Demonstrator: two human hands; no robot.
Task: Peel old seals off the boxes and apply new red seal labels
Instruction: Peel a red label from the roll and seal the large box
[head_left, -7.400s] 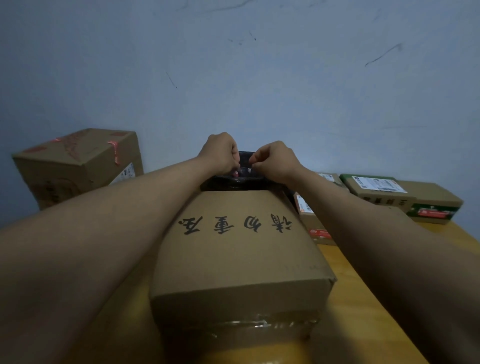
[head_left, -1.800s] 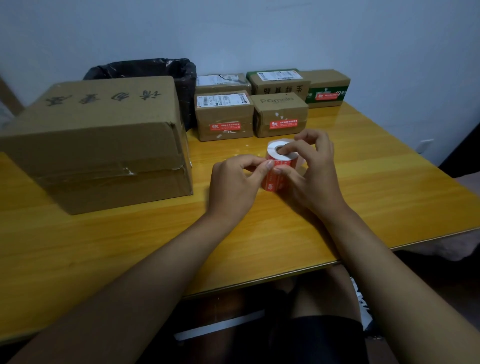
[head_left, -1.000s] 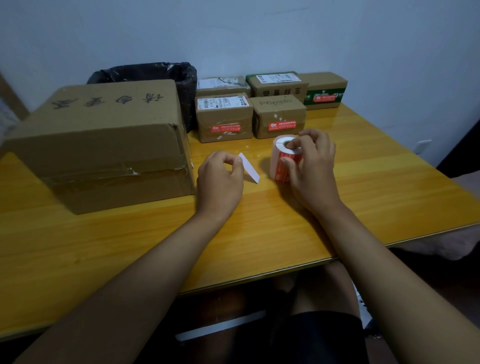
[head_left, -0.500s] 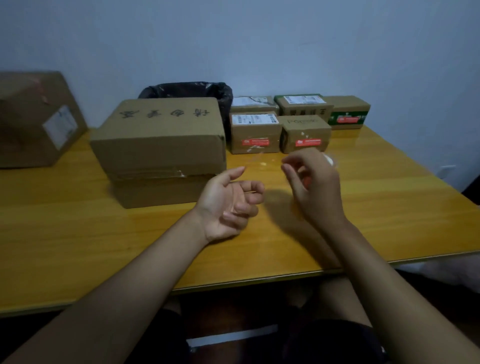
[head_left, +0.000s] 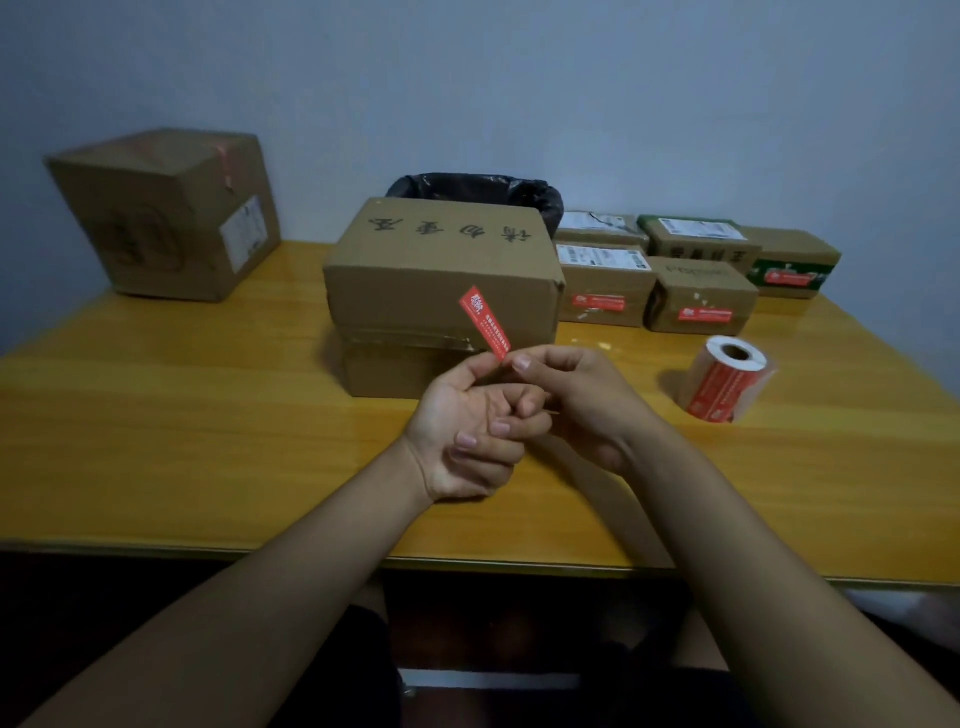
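Note:
A peeled red seal label (head_left: 483, 322) stands tilted in the air in front of the large cardboard box (head_left: 441, 280) with black characters on its top. My left hand (head_left: 467, 421), palm up, pinches the label's lower end. My right hand (head_left: 582, 400) meets it there, its fingertips closed on the same end. The roll of red seal labels (head_left: 727, 384) stands on the wooden table (head_left: 208, 441) to the right of my hands, apart from them.
Several small boxes (head_left: 701, 296), some with red seals on their fronts, are grouped at the back right. A black-lined bin (head_left: 478, 189) sits behind the large box. Another big box (head_left: 166, 213) stands at the far left, by the wall.
My right hand has let go of the roll, which now stands alone on the right. Both hands have come together on the peeled label and lifted it toward the large box.

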